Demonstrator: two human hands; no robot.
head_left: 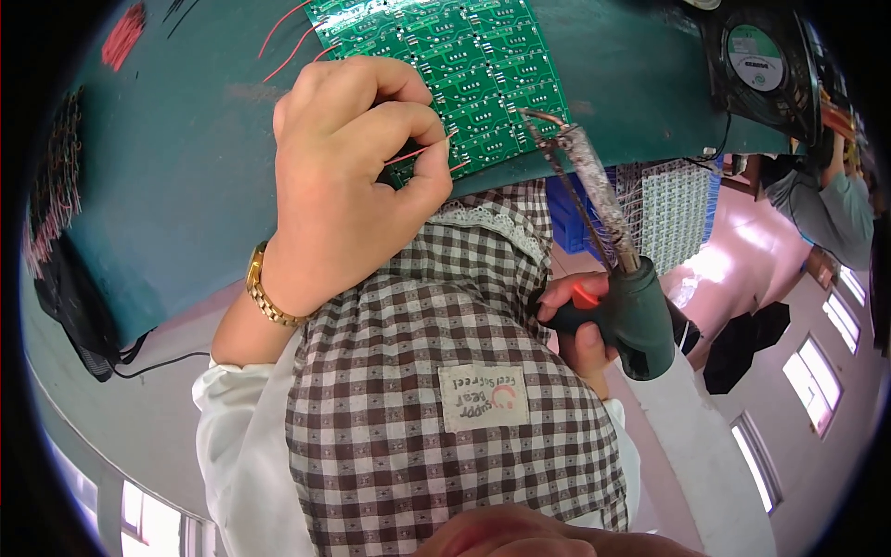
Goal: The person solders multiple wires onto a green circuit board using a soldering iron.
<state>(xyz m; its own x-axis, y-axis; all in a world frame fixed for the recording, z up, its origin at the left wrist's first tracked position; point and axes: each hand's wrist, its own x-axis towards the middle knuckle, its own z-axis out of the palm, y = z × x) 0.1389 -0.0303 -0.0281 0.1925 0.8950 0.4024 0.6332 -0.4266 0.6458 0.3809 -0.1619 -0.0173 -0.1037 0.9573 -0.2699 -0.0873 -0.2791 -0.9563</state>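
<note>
A green panel of circuit boards (520, 65) lies on the bench near its front edge. My left hand (357, 172), wearing a gold watch, rests over the panel's left side. Its thumb and index finger pinch a thin red wire (408, 156), whose end lies on the board. My right hand (577, 320) is closed around the grip of a dark green soldering gun (640, 320) with a red trigger. The gun points up and away, its bent tip over the right part of the panel; whether it touches cannot be made out. More red wires (290, 51) stick out from the panel's left edge.
A bundle of red wires (123, 37) lies at the far left of the green bench (186, 204). Dark-tipped wired parts (56, 176) hang along the left edge. A black fan (756, 60) stands far right. Stacked board panels (673, 213) and blue bins (568, 218) sit below; another person's sleeve (845, 218) shows.
</note>
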